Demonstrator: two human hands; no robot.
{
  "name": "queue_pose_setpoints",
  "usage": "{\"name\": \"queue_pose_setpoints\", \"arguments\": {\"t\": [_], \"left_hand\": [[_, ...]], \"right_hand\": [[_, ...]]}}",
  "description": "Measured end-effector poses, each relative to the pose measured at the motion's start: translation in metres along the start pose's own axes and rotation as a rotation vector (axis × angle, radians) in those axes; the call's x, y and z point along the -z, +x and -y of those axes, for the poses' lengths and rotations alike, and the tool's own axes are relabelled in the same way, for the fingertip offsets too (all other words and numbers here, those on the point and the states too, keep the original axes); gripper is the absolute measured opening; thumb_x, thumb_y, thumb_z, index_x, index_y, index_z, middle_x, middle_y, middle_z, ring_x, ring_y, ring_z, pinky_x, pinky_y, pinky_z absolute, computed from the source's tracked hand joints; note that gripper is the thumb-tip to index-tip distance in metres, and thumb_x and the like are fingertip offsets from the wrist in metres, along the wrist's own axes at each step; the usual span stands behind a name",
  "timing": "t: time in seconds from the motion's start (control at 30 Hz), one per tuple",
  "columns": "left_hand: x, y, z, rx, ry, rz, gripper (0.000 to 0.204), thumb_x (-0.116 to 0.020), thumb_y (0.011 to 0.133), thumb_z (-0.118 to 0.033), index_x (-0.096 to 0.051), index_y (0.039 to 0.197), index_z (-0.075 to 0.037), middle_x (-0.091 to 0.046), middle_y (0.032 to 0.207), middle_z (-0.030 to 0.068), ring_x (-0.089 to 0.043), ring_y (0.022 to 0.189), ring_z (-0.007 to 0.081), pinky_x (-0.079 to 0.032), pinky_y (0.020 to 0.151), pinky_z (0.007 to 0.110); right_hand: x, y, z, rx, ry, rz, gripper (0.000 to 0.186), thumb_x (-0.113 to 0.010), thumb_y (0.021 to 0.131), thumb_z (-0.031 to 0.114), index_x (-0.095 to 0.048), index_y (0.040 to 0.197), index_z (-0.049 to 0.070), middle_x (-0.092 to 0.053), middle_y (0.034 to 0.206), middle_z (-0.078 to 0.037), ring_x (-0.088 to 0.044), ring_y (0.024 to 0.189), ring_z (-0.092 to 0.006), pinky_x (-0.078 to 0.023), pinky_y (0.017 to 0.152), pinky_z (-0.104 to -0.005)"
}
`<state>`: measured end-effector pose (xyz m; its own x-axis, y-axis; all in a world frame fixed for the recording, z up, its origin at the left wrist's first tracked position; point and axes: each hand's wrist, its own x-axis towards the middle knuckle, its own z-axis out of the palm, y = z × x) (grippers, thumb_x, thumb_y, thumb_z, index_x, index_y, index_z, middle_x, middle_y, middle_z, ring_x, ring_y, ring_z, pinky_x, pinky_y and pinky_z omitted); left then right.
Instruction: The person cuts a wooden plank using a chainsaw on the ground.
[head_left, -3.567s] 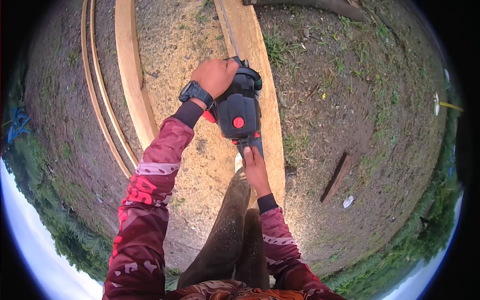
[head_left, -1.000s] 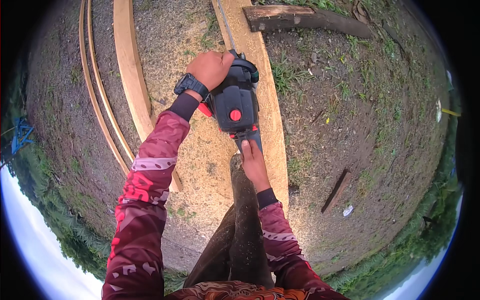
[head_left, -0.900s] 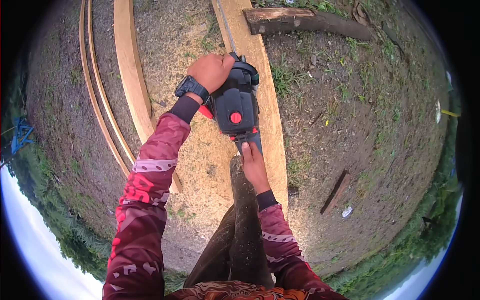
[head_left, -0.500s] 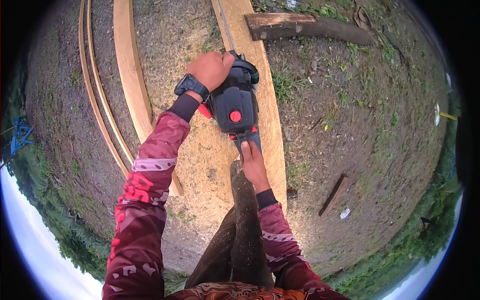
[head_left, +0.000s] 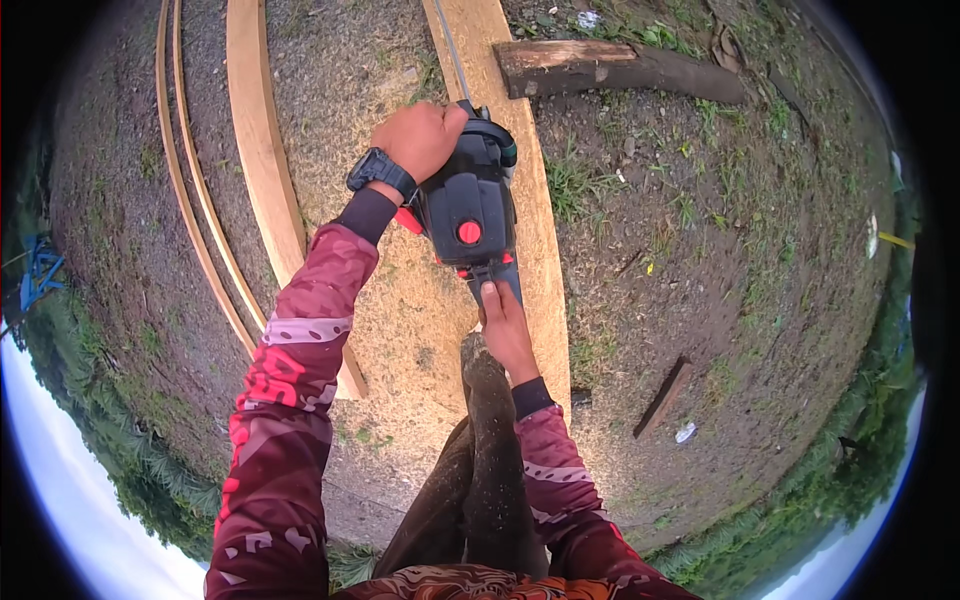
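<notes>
A black and red chainsaw (head_left: pixel 466 205) is over a long wooden plank (head_left: pixel 540 270), its thin bar (head_left: pixel 449 45) pointing away from me along the wood. My left hand (head_left: pixel 418 138), with a black watch on the wrist, is closed round the front handle; the fingers' far side is hidden. My right hand (head_left: pixel 506 328) grips the rear handle, thumb lying on top. A round red cap shows on the saw's black cover. Where the chain meets the wood is too small to make out.
To the left lie a thick beam (head_left: pixel 262 150) and two thin strips (head_left: pixel 190 170). A dark log (head_left: pixel 620 68) lies at the far right of the plank. A short wood piece (head_left: pixel 663 398) rests on the ground at right. Sawdust (head_left: pixel 400 345) covers the ground near my legs (head_left: pixel 492 450).
Both hands keep their hold on the chainsaw, which has barely moved. The log and ground at right appear slightly lower and shifted, from a small turn of the view.
</notes>
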<state>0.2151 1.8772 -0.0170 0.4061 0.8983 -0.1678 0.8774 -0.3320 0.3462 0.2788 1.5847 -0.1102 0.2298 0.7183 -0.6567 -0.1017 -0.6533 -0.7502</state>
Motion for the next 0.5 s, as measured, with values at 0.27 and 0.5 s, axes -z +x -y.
{"name": "queue_pose_setpoints", "arguments": {"t": [0.27, 0.5], "left_hand": [[0.006, 0.020, 0.006, 0.003, -0.076, -0.060, 0.053, -0.048, 0.100, -0.045, -0.072, 0.082, 0.000, -0.069, 0.080, 0.0260, -0.066, 0.076, 0.0498, -0.054, 0.070, 0.054], [0.016, 0.037, 0.010, 0.012, 0.023, 0.002, 0.056, -0.042, 0.101, -0.047, -0.079, 0.091, -0.007, -0.074, 0.091, 0.0226, -0.071, 0.086, 0.0465, -0.058, 0.081, 0.053]], "right_hand": [[-0.005, 0.011, 0.016, -0.046, 0.041, 0.025, 0.047, -0.045, 0.110, 0.044, -0.058, 0.119, -0.001, -0.065, 0.087, -0.021, -0.065, 0.082, -0.0373, -0.048, 0.078, -0.0463], [-0.009, 0.022, 0.033, -0.010, -0.002, 0.007, 0.048, -0.044, 0.111, 0.044, -0.057, 0.121, -0.001, -0.064, 0.087, -0.022, -0.064, 0.082, -0.0377, -0.048, 0.078, -0.0467]]}}
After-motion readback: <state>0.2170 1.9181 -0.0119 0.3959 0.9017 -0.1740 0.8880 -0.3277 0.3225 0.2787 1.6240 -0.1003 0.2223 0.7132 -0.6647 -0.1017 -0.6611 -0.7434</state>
